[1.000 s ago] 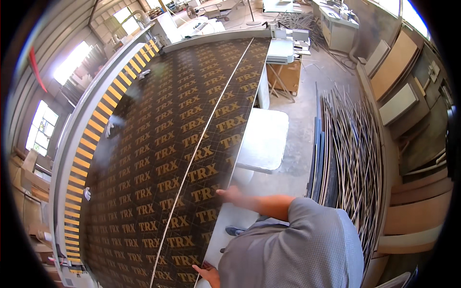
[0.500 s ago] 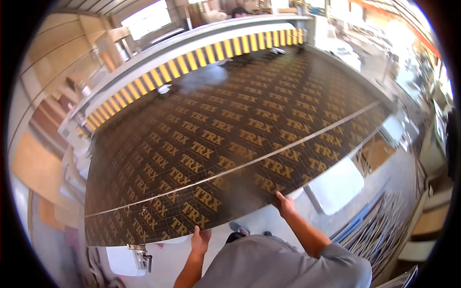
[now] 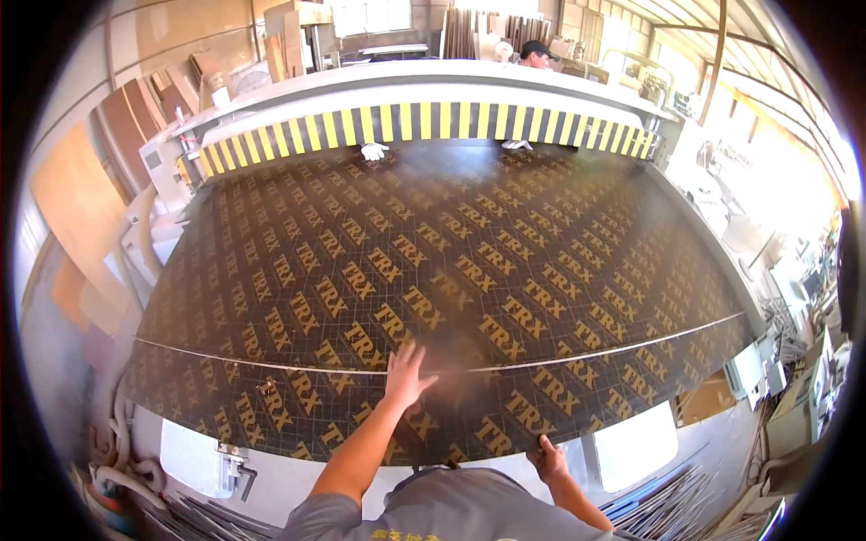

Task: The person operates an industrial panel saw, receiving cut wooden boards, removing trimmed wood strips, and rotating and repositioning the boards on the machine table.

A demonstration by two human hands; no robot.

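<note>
A large dark brown panel (image 3: 451,225) with a repeated gold print lies flat in front of me. A thin pale line (image 3: 307,370) runs across it near my side. Fingers spread, my left hand (image 3: 408,374) rests on the panel at this line and covers part of it. My right hand (image 3: 548,458) grips the panel's near edge, thumb on top and fingers curled below, largely hidden. On the far side, a co-worker's two gloved hands show under the striped beam, one white glove (image 3: 373,151) and another glove (image 3: 516,144), at the panel's surface.
A yellow and black striped beam (image 3: 424,122) spans the far side of the machine. Behind it is a person in a dark cap (image 3: 536,52). White support plates (image 3: 636,444) jut out below the near edge. Long thin strips (image 3: 663,500) lie on the floor at right.
My left hand has let go of the near edge and moved forward onto the panel's top. My right hand keeps its grip. The view has turned, so the beam now looks level.
</note>
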